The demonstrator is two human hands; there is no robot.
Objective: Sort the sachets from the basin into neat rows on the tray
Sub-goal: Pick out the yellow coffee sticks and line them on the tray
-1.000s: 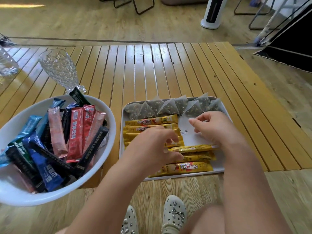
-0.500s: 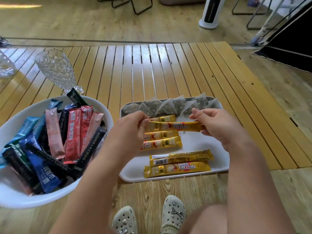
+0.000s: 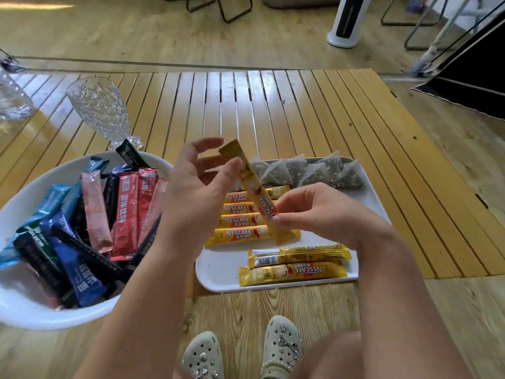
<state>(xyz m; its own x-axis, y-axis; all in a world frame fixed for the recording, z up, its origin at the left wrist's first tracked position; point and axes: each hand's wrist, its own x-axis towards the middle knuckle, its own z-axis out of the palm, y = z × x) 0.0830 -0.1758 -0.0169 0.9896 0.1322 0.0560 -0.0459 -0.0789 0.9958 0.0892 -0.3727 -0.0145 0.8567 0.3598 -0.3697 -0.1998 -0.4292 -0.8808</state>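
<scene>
Both hands held one yellow Nescafe sachet (image 3: 255,192) tilted above the white tray (image 3: 374,198). The right hand (image 3: 322,214) pinched its lower part; the left hand (image 3: 196,192) thumbed its upper end, fingers spread.

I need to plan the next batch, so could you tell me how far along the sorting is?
Done: tea bags and a yellow sachet row lie on the tray. In hand: both the left hand and right hand hold a yellow sachet. Left: many coloured sachets in the basin.
</scene>
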